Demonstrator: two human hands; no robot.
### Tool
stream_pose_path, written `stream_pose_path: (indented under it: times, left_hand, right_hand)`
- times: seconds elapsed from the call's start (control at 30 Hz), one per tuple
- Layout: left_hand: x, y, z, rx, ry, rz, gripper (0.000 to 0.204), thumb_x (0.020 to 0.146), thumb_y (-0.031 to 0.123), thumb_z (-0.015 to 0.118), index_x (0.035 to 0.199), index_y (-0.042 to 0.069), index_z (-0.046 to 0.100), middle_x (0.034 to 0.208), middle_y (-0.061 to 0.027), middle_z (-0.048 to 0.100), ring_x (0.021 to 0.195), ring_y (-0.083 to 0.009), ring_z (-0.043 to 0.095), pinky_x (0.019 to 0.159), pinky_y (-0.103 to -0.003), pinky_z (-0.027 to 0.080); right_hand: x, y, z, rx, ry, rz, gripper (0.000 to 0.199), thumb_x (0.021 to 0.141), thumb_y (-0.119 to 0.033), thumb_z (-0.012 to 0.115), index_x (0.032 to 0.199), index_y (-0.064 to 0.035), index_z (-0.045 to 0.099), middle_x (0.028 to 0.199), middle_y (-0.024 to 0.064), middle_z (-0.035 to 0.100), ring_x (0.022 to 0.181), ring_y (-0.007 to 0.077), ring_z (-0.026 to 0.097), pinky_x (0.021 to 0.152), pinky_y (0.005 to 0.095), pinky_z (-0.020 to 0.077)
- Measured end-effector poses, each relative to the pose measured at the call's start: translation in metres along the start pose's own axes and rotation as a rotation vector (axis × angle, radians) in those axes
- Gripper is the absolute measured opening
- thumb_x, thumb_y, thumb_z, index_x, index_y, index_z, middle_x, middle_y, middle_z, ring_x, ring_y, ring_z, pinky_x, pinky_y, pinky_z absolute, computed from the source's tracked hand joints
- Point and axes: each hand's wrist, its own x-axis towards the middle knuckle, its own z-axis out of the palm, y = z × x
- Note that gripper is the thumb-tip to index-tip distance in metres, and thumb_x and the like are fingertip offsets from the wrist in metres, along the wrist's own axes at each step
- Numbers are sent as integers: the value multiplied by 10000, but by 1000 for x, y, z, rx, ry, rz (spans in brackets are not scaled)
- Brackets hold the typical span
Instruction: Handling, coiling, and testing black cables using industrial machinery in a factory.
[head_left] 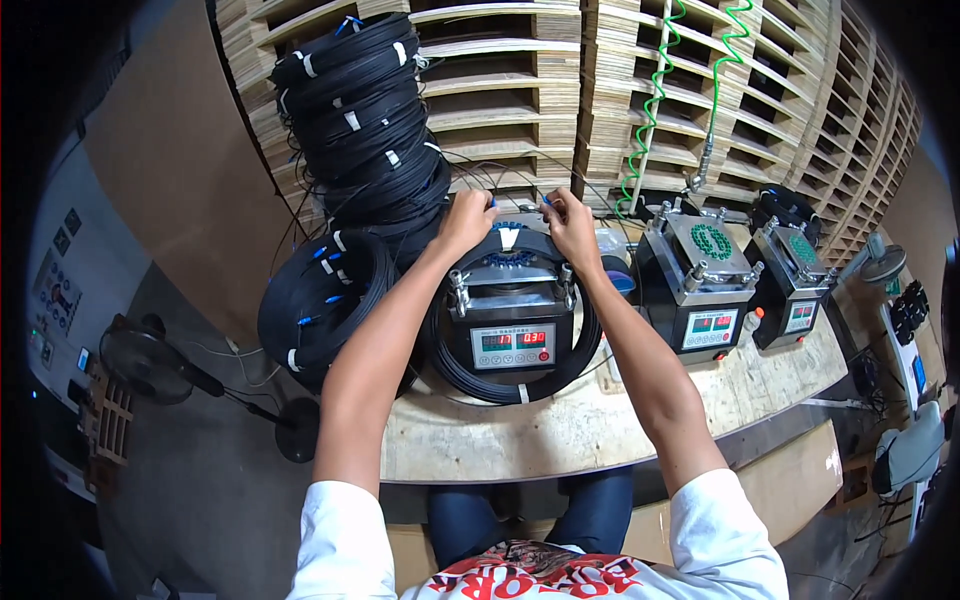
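Your cable coil rings the nearest heater box on the tabletop. Beyond it, your left hand and right hand each pinch a blue connector; pull unevenly and the thin leads could kink or snag the stacked coils beside your left grip.

even, fairly bright overhead light fills the centre of the frame, with soft shadows under the pale plywood workbench. the red digit display on the black box machine glows slightly (mild bloom). corners fall to black, and the stacked wooden pallets bow near the upper edge.
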Motion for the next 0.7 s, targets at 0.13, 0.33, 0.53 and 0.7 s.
stream_pose_path:
  times: [0.13,0.33,0.53,0.7]
  left_hand:
    - [-19,22,-26,-84,74,10,181,903,108,634,953,-61,675,826,-288,670,804,-434,675,721,-478,526]
    - [-45,39,-82,-62,146,48,251,955,132,558,1111,-45,642,886,-299,672,838,-453,666,740,-487,522]
    - [-106,20,-108,143,123,-102,247,957,158,545,1087,-14,665,916,-276,687,873,-461,662,785,-523,530]
    - [-156,21,-106,504,114,8,140,904,108,613,912,-17,676,963,-202,673,922,-403,663,780,-502,552]
  right_hand:
    - [-4,-17,-6,-104,23,10,164,912,-24,622,1069,19,645,738,262,611,601,332,604,615,396,472]
    - [-22,-12,-29,-207,-3,-187,146,940,-78,608,1033,24,655,883,234,686,820,422,657,731,454,511]
    - [-36,-16,-78,-359,-67,-299,134,918,-45,592,1037,14,608,980,233,665,921,435,630,801,480,502]
    - [-44,-4,-126,-409,-166,-290,370,816,101,554,1168,-11,578,975,215,621,927,428,602,813,471,484]
